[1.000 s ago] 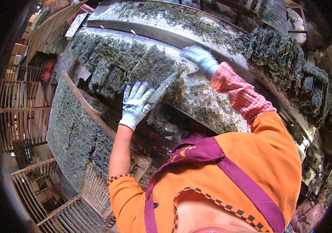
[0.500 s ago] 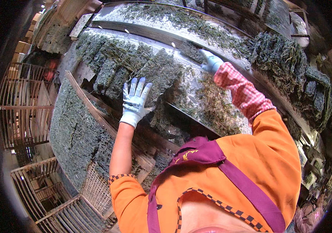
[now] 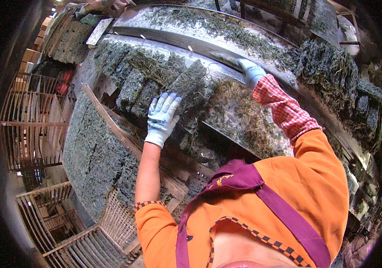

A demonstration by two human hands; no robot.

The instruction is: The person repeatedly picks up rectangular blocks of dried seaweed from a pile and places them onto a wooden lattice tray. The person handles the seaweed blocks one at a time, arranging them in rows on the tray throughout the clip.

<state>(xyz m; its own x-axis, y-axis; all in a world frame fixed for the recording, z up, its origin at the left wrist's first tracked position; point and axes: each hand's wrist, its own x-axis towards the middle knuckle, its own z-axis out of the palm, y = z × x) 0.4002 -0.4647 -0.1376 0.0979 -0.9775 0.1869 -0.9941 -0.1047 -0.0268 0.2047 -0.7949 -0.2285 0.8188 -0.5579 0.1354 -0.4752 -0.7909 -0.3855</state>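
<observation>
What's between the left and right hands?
In the head view, from left hand to right hand: dark green mat, then loose strands, then pale tabletop.

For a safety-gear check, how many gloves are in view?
2: one on the left hand, by the leafy bundles; one on the right hand, at the dark rail. Others may be hidden.

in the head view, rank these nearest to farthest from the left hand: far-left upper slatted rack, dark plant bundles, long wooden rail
1. dark plant bundles: right at the fingertips of the left hand
2. long wooden rail: to the hand's left
3. upper slatted rack: well beyond the rail, far left
</observation>
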